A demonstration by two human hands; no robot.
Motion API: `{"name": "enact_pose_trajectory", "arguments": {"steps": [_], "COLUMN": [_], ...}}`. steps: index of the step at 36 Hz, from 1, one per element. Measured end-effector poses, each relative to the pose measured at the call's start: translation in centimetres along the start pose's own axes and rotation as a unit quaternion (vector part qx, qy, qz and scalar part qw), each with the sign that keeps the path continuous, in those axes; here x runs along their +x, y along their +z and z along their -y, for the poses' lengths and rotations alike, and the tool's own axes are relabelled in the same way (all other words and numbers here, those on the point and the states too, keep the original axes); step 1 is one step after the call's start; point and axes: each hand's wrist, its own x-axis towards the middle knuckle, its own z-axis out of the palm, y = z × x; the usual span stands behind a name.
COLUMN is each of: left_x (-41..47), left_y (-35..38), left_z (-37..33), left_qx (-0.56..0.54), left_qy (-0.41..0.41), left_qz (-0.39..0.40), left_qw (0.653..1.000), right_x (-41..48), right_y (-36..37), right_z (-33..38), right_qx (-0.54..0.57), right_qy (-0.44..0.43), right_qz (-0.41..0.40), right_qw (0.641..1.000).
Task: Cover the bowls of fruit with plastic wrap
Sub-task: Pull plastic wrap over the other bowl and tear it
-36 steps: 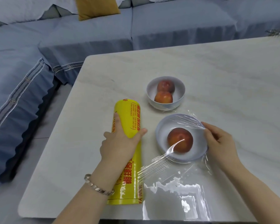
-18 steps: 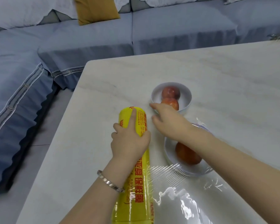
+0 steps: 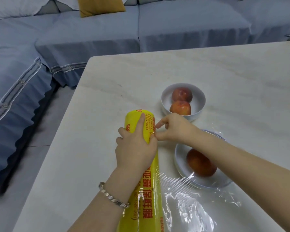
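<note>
Risk of film (image 3: pixel 182 206) tearing crooked or clinging to itself if pulled unevenly off roll (image 3: pixel 146 198). Gripping roll with left hand (image 3: pixel 136 146), fingers (image 3: pixel 141 122) curled over it; pinching film at roll's side with right hand (image 3: pixel 174 128). On desk (image 3: pixel 224 72), near bowl (image 3: pixel 177 158) partly draped; far bowl (image 3: pixel 199 97) bare.

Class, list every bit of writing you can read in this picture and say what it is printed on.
"保鲜膜": large red characters on the yellow plastic wrap roll.
"NAN": red letters along its side, cut off.
Small red print near its far end: too small to read.
</note>
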Motion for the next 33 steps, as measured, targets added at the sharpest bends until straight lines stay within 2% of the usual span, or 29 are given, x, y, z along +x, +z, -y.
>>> {"name": "enact_pose_trajectory", "arguments": {"steps": [7,10,12,16,19,22,27,33], "left_x": [0.0,-0.1,0.0,-0.2,-0.3,0.0,0.1,0.2], "left_y": [-0.1,-0.1,-0.2,-0.4,-0.1,0.1,0.3,0.5], "left_z": [0.0,-0.1,0.0,0.3,0.4,0.2,-0.1,-0.5], "left_qx": [0.000,0.004,-0.005,-0.038,0.045,0.109,0.121,0.108], "left_qy": [-0.008,-0.009,-0.011,0.001,0.090,0.149,0.140,0.137], "left_qz": [0.004,0.003,0.005,0.008,-0.036,-0.028,-0.018,-0.019], "left_qw": [1.000,1.000,1.000,0.999,0.994,0.982,0.983,0.985], "right_x": [0.1,0.2,0.4,0.5,0.3,0.3,0.2,-0.8], "right_y": [0.9,2.0,2.0,0.5,0.0,0.2,-0.2,-0.7], "right_z": [-0.2,-0.4,-0.5,-1.1,-1.2,-1.4,-2.0,-2.2], "right_qx": [-0.041,-0.086,-0.062,0.037,0.064,0.054,0.052,0.016], "right_qy": [0.005,0.037,0.043,0.003,-0.019,-0.031,-0.049,-0.110], "right_qz": [-0.032,-0.059,-0.061,-0.036,-0.018,-0.001,0.016,0.015], "right_qw": [0.999,0.994,0.995,0.999,0.998,0.998,0.997,0.994]}}
